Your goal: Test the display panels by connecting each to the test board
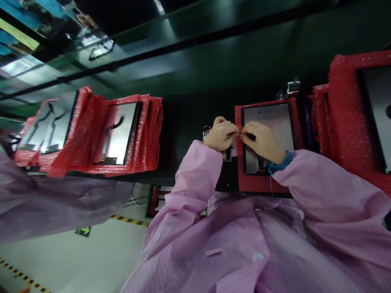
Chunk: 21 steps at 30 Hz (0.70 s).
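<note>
Centrally, a display panel (275, 122) lay face up on red bubble wrap (259, 185) at the near edge of the dark table (214, 69). Left hand (220, 135) and right hand (263, 141) met at the wrap's left border, the fingers of each pinched shut on that edge. A blue wrist strap (281, 163) circled the right wrist. Other wrapped panels (119, 134) stood well apart at left.

Dim overall — overhead light glares off panels; edges stretched, softly blurred.
</note>
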{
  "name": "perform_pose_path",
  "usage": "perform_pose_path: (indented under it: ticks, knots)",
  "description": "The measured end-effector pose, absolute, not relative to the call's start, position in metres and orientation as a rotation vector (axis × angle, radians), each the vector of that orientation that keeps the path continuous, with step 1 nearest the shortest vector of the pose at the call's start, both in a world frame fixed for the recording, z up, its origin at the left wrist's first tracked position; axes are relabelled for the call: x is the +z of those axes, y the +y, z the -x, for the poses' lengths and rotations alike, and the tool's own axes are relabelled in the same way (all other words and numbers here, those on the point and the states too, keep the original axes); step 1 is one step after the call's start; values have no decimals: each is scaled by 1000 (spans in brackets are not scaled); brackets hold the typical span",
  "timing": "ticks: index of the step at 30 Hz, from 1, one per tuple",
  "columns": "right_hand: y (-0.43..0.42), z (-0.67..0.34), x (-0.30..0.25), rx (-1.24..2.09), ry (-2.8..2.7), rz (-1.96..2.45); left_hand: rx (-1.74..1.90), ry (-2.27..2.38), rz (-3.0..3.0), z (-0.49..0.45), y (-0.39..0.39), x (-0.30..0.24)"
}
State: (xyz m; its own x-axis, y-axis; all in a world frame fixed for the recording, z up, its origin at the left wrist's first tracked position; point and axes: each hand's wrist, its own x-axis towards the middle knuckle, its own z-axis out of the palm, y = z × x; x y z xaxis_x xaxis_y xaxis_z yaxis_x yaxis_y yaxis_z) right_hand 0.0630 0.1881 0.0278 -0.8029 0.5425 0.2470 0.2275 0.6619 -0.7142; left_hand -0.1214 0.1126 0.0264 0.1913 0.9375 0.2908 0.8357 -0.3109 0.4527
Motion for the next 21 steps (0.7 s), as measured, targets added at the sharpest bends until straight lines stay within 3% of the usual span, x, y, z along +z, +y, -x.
perform_pose_path:
  ticks: [5, 9, 13, 16, 21]
  knots:
    - [198, -69, 40, 1166, -2437, 603, 978, 1725, -2103, 123, 115, 27]
    - [217, -82, 43, 1352, -2272, 703, 1531, 1938, -1839, 121, 112, 29]
    - [240, -92, 37, 845, -2235, 1012, 1944, 2236, -1602, 89, 88, 34]
    - [251, -91, 35, 534, -2415, 1158, 1570, 2136, -1878, 43, 58, 26]
    - [257, -77, 36, 325, -2591, 1307, 966, 1961, -1979, -16, 19, -4]
